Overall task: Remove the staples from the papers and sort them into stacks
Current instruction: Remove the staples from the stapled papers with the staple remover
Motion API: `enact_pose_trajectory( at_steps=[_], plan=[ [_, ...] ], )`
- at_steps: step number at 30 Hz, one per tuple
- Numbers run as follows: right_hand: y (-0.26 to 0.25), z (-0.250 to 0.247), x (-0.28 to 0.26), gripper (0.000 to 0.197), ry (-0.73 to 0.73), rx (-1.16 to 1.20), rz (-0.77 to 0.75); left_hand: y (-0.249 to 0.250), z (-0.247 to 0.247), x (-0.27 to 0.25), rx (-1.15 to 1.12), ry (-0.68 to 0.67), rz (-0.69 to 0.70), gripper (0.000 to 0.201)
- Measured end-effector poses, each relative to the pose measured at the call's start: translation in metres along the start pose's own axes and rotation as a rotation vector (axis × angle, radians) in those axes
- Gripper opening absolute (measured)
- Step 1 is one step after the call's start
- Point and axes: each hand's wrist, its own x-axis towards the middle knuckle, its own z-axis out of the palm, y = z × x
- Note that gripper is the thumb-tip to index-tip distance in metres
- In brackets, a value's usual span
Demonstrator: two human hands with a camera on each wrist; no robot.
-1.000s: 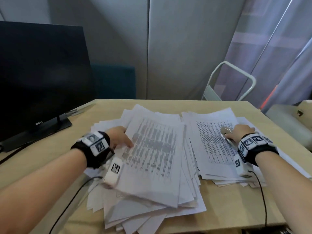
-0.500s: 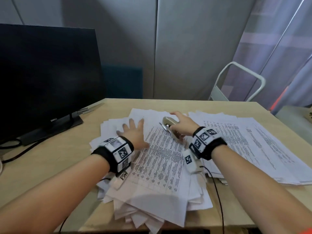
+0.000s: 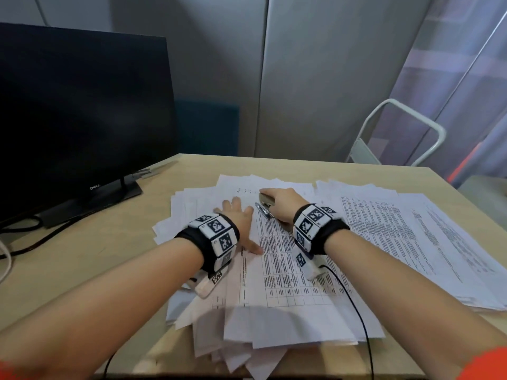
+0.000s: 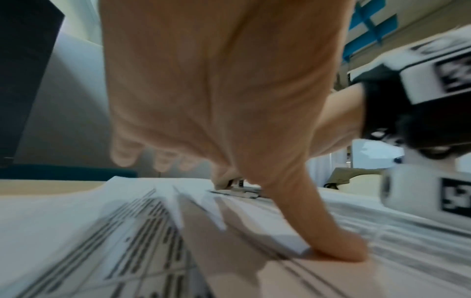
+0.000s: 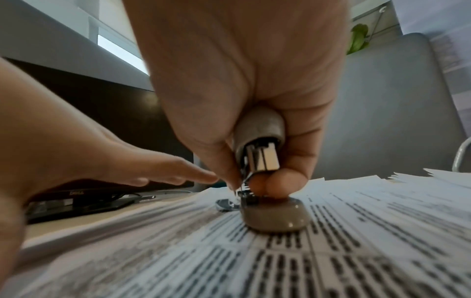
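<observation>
The one word that reads clearly is "DELL", in pale letters on the lower bezel of the black monitor (image 3: pixel 82 119) standing at the left of the worktop (image 3: pixel 115 242) (the right wrist view shows the same logo, blurred). The papers (image 3: pixel 288 270) carry dense printed tables and lines of text, all too small and smeared to read. The wristbands (image 3: pixel 216 237) bear black-and-white square code markers, with tiny digits beside them that cannot be made out.
</observation>
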Motion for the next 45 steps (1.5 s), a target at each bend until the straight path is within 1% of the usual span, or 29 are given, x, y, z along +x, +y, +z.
enact_pose_trajectory(
  at_steps=[2, 4, 6, 9, 13, 15, 18, 21, 23, 25, 26, 28, 29, 30, 31, 33, 34, 35, 37, 38, 39, 40, 41, 42, 43, 45],
  plan=[
    [-0.001, 0.003, -0.001, 0.053, 0.008, -0.054, -0.001, -0.003, 0.001, 0.011, 0.021, -0.042, 0.036, 0.135],
    [-0.003, 0.007, -0.002, 0.047, 0.010, -0.140, -0.006, -0.009, 0.003, 0.021, 0.055, -0.090, 0.031, 0.143],
    [-0.004, 0.012, 0.001, 0.048, 0.010, -0.174, 0.000, -0.012, 0.007, 0.026, 0.074, -0.118, 0.036, 0.143],
    [-0.007, 0.015, 0.006, 0.053, -0.004, -0.144, -0.018, -0.014, 0.011, 0.028, 0.082, -0.144, 0.057, 0.141],
    [-0.014, 0.011, 0.010, 0.046, -0.021, -0.141, -0.050, -0.015, 0.014, 0.032, 0.078, -0.177, 0.064, 0.137],
    [-0.012, 0.013, 0.017, 0.040, -0.052, -0.143, -0.054, -0.015, 0.013, 0.032, 0.074, -0.189, 0.063, 0.137],
    [-0.007, 0.018, 0.023, 0.030, -0.049, -0.177, -0.067, -0.016, 0.013, 0.030, 0.073, -0.183, 0.064, 0.136],
    [-0.002, 0.012, 0.024, 0.036, -0.097, -0.204, -0.114, -0.016, 0.012, 0.028, 0.063, -0.177, 0.066, 0.136],
    [0.003, 0.005, 0.027, 0.041, -0.112, -0.116, -0.129, -0.015, 0.011, 0.027, 0.072, -0.185, 0.059, 0.136],
    [0.009, 0.000, 0.030, 0.040, -0.107, 0.044, -0.091, -0.014, 0.010, 0.027, 0.072, -0.188, 0.055, 0.136],
    [0.014, -0.001, 0.033, 0.040, -0.101, 0.183, -0.050, -0.014, 0.008, 0.026, 0.068, -0.186, 0.051, 0.137],
    [0.020, -0.002, 0.030, 0.042, -0.114, 0.597, 0.097, -0.014, 0.009, 0.024, 0.060, -0.178, 0.051, 0.137],
    [0.021, -0.003, 0.028, 0.042, -0.111, 0.748, 0.157, -0.014, 0.010, 0.023, 0.044, -0.168, 0.058, 0.137],
    [0.022, -0.003, 0.029, 0.043, -0.116, 0.806, 0.180, -0.016, 0.012, 0.022, 0.025, -0.161, 0.067, 0.136],
    [0.019, -0.002, 0.027, 0.043, -0.135, 0.789, 0.168, -0.017, 0.014, 0.020, -0.003, -0.158, 0.074, 0.136],
    [0.012, 0.001, 0.023, 0.043, -0.138, 0.610, 0.050, -0.023, 0.012, 0.017, -0.129, -0.139, 0.087, 0.131],
    [0.009, 0.002, 0.022, 0.043, -0.118, 0.476, -0.030, -0.030, 0.010, 0.016, -0.245, -0.114, 0.093, 0.124],
    [0.006, 0.002, 0.020, 0.042, -0.090, 0.340, -0.117, -0.037, 0.006, 0.015, -0.417, -0.066, 0.096, 0.109],
    [-0.002, 0.001, 0.013, 0.041, -0.063, 0.129, -0.261, -0.054, -0.003, 0.009, -0.924, 0.031, 0.073, 0.077],
    [-0.009, 0.001, 0.009, 0.041, -0.067, 0.034, -0.319, -0.061, -0.005, 0.005, -1.186, 0.033, 0.077, 0.065],
    [-0.018, 0.000, 0.003, 0.042, -0.072, -0.068, -0.375, -0.066, -0.005, -0.001, -1.386, -0.002, 0.091, 0.052],
    [-0.028, 0.000, -0.002, 0.042, -0.073, -0.166, -0.427, -0.070, -0.004, -0.007, -1.497, -0.036, 0.100, 0.034],
    [-0.039, 0.000, -0.007, 0.043, -0.071, -0.244, -0.482, -0.072, -0.001, -0.011, -1.546, -0.046, 0.066, 0.019],
    [-0.048, 0.001, -0.010, 0.045, -0.067, -0.313, -0.535, -0.075, 0.002, -0.014, -1.552, -0.036, 0.010, 0.013],
    [-0.057, 0.001, -0.012, 0.049, -0.063, -0.379, -0.581, -0.078, 0.004, -0.018, -1.570, -0.030, -0.047, 0.014],
    [-0.070, 0.003, -0.013, 0.055, -0.054, -0.464, -0.644, -0.089, 0.011, -0.025, -1.632, -0.046, -0.094, 0.016]
  ],
)
